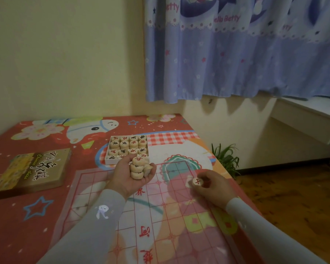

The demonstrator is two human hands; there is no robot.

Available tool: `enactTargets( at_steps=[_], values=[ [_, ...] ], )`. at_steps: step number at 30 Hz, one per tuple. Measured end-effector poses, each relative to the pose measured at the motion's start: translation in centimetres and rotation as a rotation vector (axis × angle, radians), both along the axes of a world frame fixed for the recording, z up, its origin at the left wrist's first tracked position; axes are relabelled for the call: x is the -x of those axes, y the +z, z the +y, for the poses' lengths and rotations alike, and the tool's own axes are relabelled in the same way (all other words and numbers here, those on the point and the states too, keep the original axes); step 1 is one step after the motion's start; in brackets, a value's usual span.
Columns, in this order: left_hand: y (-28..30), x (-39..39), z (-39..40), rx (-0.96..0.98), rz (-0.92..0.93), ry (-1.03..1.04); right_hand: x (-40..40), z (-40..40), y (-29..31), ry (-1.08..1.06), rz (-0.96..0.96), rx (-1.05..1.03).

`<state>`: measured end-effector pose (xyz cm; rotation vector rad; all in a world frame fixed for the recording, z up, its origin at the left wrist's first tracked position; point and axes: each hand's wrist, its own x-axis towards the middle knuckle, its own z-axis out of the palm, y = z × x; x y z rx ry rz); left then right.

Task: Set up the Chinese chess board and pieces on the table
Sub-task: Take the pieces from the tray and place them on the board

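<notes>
- The board (122,216) is a thin, see-through sheet with red lines, spread flat on the table (17,216) nearest to the person. I judge it to be soft and light, so it can slide or wrinkle on the printed cloth if a sleeve drags on it. It is better to press it flat than to pull it by an edge.
- The right hand (210,187) is over the far right part of the board and pinches one piece (197,181) by its rim, with the red character facing up. Whether the piece already touches the board I cannot tell.
- The left hand (130,178) is palm up, with its fingers curled around a stack (138,167) of several round pieces. They look like small wooden discs: hard, light, not fragile, with smooth faces. A loose stack like this can slip and roll, so the palm should stay level.
- The best hold for one disc is on the edge between thumb and finger, so the character stays readable.
- The tray (108,151) lies just beyond the board, with more pieces in rows, fitted close together. I think a fingertip must tip one up first.
- The lid (32,172) rests to the left, well apart from the board.
</notes>
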<state>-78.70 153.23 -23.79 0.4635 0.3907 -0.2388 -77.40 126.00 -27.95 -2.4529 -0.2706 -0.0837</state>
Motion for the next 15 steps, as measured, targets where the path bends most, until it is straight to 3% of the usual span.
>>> enactTargets(
  at_steps=[2, 6, 15],
  values=[
    [-0.1, 0.1, -0.1, 0.004, 0.003, -0.003, 0.1, -0.1, -0.2, -0.002, -0.018, 0.106],
    [-0.1, 0.3, -0.4, -0.02, 0.002, -0.012, -0.1, -0.2, -0.3, 0.0, 0.0, 0.122],
    [0.0, 1.0, -0.6, -0.046, 0.012, -0.022, 0.3, 5.1, 2.4, 0.044, -0.136, -0.124]
  ],
)
